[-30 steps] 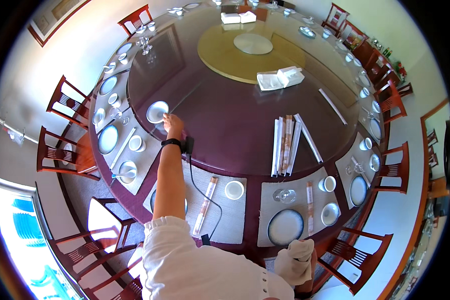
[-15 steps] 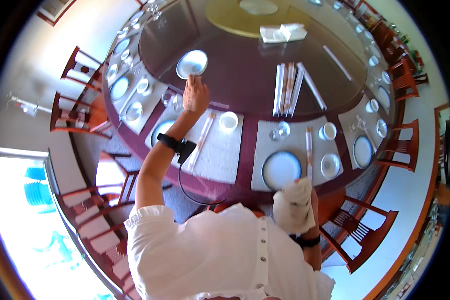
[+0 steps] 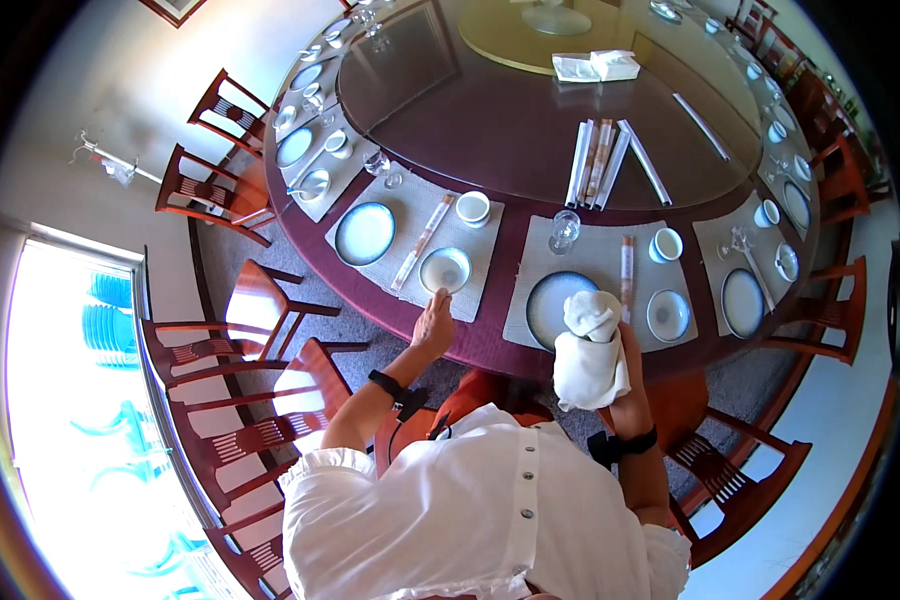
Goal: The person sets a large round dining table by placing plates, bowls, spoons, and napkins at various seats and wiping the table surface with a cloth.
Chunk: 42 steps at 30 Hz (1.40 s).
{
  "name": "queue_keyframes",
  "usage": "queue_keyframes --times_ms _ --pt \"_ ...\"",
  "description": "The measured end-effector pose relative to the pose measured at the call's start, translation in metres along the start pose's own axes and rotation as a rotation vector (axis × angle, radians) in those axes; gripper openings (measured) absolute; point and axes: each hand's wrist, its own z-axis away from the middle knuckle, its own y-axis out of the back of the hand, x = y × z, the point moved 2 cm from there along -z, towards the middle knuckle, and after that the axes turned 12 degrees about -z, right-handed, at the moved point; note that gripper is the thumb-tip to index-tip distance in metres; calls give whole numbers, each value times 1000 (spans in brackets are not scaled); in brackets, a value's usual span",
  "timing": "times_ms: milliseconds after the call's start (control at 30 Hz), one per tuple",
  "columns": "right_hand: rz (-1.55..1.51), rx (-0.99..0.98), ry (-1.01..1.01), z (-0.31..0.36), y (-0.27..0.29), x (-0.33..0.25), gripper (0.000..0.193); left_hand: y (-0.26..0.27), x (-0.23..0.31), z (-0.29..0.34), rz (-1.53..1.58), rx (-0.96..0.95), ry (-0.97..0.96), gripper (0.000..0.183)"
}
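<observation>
My left hand (image 3: 432,328) pinches the near rim of a small pale bowl (image 3: 445,268) at the front of a grey placemat (image 3: 385,188); I cannot tell if the bowl's base rests on it. On that mat are a blue-rimmed plate (image 3: 365,234), wrapped chopsticks (image 3: 423,241) and a white cup (image 3: 473,208). My right hand (image 3: 630,392) is closed around a bunched white cloth (image 3: 590,360), held upright. The cloth covers part of another blue-rimmed plate (image 3: 547,310) on the neighbouring mat. Most of the right hand's fingers are hidden behind the cloth.
The round dark-red table (image 3: 490,250) carries a glass turntable (image 3: 510,130) with several chopstick packets (image 3: 596,165) and a white packet (image 3: 596,67). A stemmed glass (image 3: 565,229), a cup (image 3: 665,244) and a bowl (image 3: 668,315) stand near right. Wooden chairs (image 3: 300,385) surround the table.
My left hand has brought the bowl back from over the turntable to the front of the left placemat. The right hand with the cloth has risen slightly. The view has shifted.
</observation>
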Motion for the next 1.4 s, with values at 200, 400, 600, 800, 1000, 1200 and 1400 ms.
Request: queue_keyframes --times_ms 200,400,600,800,1000,1200,1400 --pt "-181 -144 -118 -50 17 2 45 21 18 -21 -215 -271 178 33" --pt "-103 -141 -48 -102 -63 -21 47 106 82 -107 662 -75 -137 38" --pt "71 -192 65 -193 -157 -45 43 167 92 -225 768 -663 94 49" --pt "527 130 158 -231 -168 -59 54 114 -34 -352 -5 56 97 78" --pt "326 26 122 -210 -191 -98 48 9 -74 -392 -365 -214 -19 85" --pt "540 167 274 -213 -175 -147 44 -47 -44 -400 -299 -118 -88 84" --pt "857 353 146 -270 -92 -148 38 -41 23 -406 -368 -215 -359 79"
